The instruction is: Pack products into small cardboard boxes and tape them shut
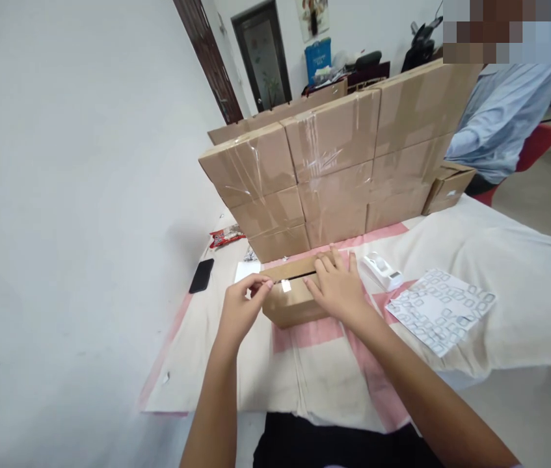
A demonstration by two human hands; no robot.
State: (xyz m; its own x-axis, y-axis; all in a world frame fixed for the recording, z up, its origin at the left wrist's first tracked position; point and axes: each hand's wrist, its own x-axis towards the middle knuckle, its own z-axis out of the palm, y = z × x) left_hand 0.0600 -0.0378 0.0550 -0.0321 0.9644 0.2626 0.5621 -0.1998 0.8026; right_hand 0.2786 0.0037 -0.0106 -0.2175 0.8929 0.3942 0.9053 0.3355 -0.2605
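A small brown cardboard box [299,302] sits on the cloth-covered table in front of me, with a dark narrow gap running along its top. Beside the gap is a small white patch [285,285]. My left hand [246,300] is at the box's left end, thumb and forefinger pinched together by the end of the gap; what they pinch is too small to tell. Across the right part of the top lies my right hand [338,286], its fingers spread and pressing on the cardboard.
A wall of taped cardboard boxes [336,162] stands behind the box. To the right lie a white tape-dispenser-like device [381,271] and a patterned sheet [443,311]. A black phone [201,276] and red packet [227,236] lie left. Another person's blue sleeve [504,123] shows beyond.
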